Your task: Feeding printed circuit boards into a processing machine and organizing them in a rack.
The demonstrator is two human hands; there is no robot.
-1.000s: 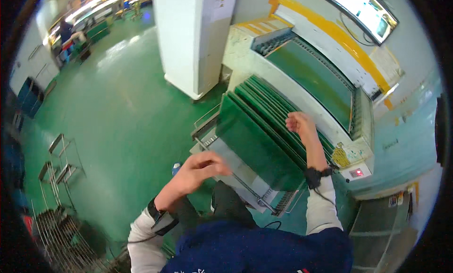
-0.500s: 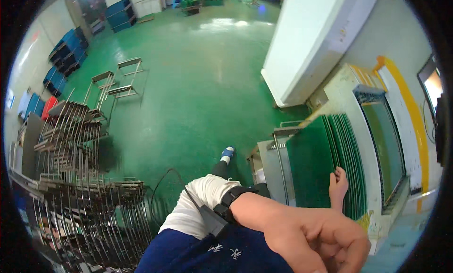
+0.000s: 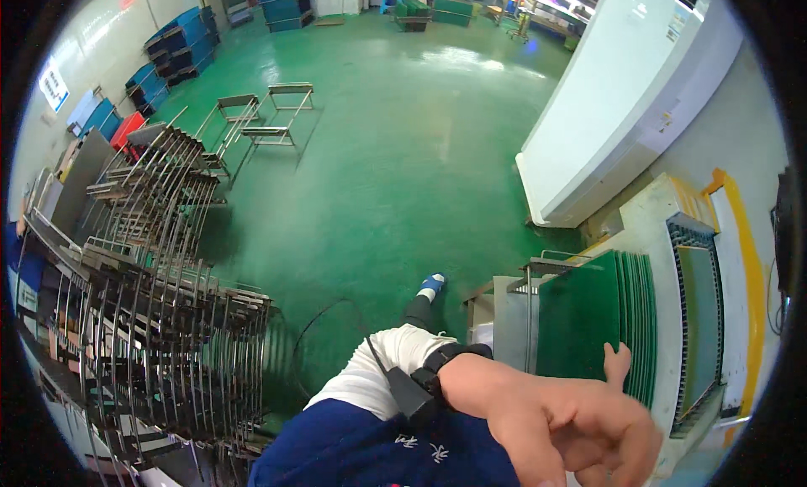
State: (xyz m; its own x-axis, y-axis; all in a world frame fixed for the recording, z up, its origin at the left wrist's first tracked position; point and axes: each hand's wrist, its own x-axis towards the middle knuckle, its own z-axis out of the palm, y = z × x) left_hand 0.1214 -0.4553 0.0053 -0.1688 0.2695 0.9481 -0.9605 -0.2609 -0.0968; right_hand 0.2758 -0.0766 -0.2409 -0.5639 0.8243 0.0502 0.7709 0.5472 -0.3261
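Observation:
A row of upright green boards point(image 3: 580, 319) stands at the lower right. My right hand point(image 3: 617, 367) reaches up to the edge of the front one, thumb and fingers on either side of it in what looks like a grip. Close in front of the view hangs my left hand point(image 3: 572, 420), fingers loosely curled and thumb apart, with nothing visible in it. It covers most of my right forearm. A black strap point(image 3: 437, 362) circles the left wrist below a white sleeve point(image 3: 370, 365), and a small black box point(image 3: 410, 396) with a cable lies beside it.
A slotted rack opening point(image 3: 696, 319) in a pale machine is right of the boards, with a white cabinet point(image 3: 605, 108) beyond. Metal frames point(image 3: 168, 352) crowd the left side. Farther off stand low metal stands point(image 3: 269, 132) on green floor point(image 3: 378, 167) and blue bins point(image 3: 181, 45).
The view has turned, so the surroundings sit farther right in it. My right hand's thumb and fingertip look more spread at the boards' edge; my left hand keeps its curled pose.

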